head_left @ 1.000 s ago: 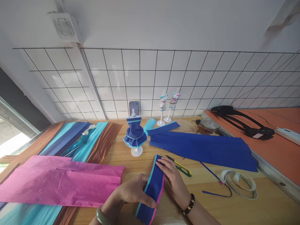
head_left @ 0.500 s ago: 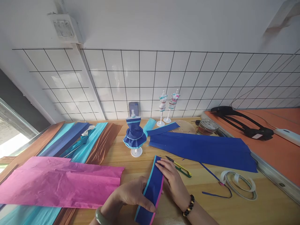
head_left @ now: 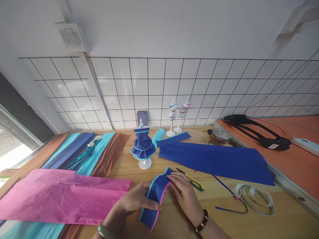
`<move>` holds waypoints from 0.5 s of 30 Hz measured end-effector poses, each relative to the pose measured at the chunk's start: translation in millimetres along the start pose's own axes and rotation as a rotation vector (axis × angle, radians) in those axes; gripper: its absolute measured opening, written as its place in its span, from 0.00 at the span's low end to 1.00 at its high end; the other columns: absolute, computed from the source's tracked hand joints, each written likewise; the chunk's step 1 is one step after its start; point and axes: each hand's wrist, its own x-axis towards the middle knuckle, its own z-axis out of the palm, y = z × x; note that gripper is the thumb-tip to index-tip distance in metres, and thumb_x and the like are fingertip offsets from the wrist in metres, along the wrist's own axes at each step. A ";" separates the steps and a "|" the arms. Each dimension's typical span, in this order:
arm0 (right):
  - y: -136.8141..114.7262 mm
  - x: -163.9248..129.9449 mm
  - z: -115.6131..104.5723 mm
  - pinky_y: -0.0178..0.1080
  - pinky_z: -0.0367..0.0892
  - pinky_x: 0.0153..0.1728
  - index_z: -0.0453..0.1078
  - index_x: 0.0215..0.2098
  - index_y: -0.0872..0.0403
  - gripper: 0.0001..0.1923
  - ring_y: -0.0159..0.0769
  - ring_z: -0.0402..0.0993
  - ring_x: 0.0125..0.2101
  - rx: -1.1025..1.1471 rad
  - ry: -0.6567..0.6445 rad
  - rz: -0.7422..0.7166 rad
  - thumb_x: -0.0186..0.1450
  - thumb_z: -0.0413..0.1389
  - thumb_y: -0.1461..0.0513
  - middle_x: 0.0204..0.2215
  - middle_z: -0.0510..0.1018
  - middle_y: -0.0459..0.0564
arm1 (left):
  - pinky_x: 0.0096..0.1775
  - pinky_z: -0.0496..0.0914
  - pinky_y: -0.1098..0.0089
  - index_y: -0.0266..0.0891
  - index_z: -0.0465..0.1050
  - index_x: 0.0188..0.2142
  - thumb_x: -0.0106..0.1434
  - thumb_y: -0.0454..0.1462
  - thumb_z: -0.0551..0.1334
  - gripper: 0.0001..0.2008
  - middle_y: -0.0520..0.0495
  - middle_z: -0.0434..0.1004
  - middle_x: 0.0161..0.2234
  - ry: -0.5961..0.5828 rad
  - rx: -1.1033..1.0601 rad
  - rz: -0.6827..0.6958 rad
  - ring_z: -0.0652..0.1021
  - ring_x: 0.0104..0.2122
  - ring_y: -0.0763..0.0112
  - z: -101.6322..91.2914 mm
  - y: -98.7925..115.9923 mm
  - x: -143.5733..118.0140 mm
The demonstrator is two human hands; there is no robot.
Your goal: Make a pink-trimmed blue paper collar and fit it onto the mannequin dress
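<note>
Wooden, pale and grained, the table (head_left: 249, 229) carries one crinkled pink tissue sheet (head_left: 62, 196) at 9 o'clock and one long flat dark-blue sheet (head_left: 219, 161) at 2 o'clock. At 6 o'clock lies one blue paper strip (head_left: 156, 199), edged turquoise and pink and buckled upward; the left hand (head_left: 136, 200) pinches its near part, the right hand (head_left: 184, 196) presses its far end with flat fingers. One small paper dress (head_left: 143, 146) stands at 12 o'clock.
</note>
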 end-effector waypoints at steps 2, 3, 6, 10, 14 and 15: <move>-2.3 0.4 -1.1 0.50 0.68 0.43 0.68 0.45 0.50 0.13 0.42 0.69 0.42 0.012 0.003 0.001 0.65 0.48 0.65 0.37 0.76 0.52 | 0.32 0.64 0.74 0.34 0.74 0.31 0.44 0.41 0.70 0.15 0.51 0.74 0.26 0.019 -0.055 0.026 0.71 0.27 0.73 -0.5 -0.7 -0.7; -3.0 0.4 -1.4 0.50 0.68 0.42 0.68 0.45 0.49 0.13 0.42 0.70 0.41 0.017 0.006 0.000 0.65 0.48 0.65 0.36 0.76 0.51 | 0.32 0.64 0.74 0.34 0.75 0.31 0.45 0.40 0.69 0.15 0.50 0.75 0.26 0.024 -0.083 0.032 0.71 0.27 0.74 -0.9 -1.6 -1.0; -3.4 -0.3 -1.6 0.49 0.68 0.41 0.69 0.44 0.50 0.12 0.41 0.70 0.38 0.031 0.015 -0.003 0.65 0.47 0.65 0.35 0.76 0.51 | 0.32 0.65 0.74 0.33 0.75 0.28 0.44 0.39 0.70 0.12 0.50 0.75 0.25 0.048 -0.158 0.048 0.72 0.25 0.74 -2.7 -4.9 -1.5; -3.2 -1.4 -1.1 0.48 0.66 0.41 0.68 0.43 0.50 0.11 0.40 0.69 0.39 0.039 0.022 0.003 0.65 0.48 0.66 0.34 0.75 0.51 | 0.29 0.66 0.74 0.34 0.75 0.29 0.43 0.38 0.70 0.13 0.49 0.76 0.23 0.100 -0.234 0.092 0.73 0.24 0.74 -4.4 -7.0 -1.0; -3.9 -1.2 -0.7 0.50 0.64 0.45 0.67 0.45 0.50 0.12 0.41 0.67 0.42 0.034 0.010 0.009 0.64 0.50 0.65 0.38 0.74 0.51 | 0.28 0.66 0.74 0.34 0.74 0.31 0.43 0.37 0.71 0.14 0.49 0.76 0.23 0.107 -0.273 0.110 0.73 0.23 0.74 -4.5 -6.4 -0.7; -4.2 -1.0 -0.6 0.50 0.63 0.45 0.66 0.46 0.50 0.12 0.41 0.67 0.42 0.031 0.007 0.010 0.64 0.50 0.65 0.38 0.74 0.51 | 0.28 0.66 0.74 0.34 0.74 0.30 0.43 0.37 0.71 0.14 0.49 0.77 0.23 0.104 -0.273 0.110 0.73 0.23 0.74 -4.4 -6.1 -0.8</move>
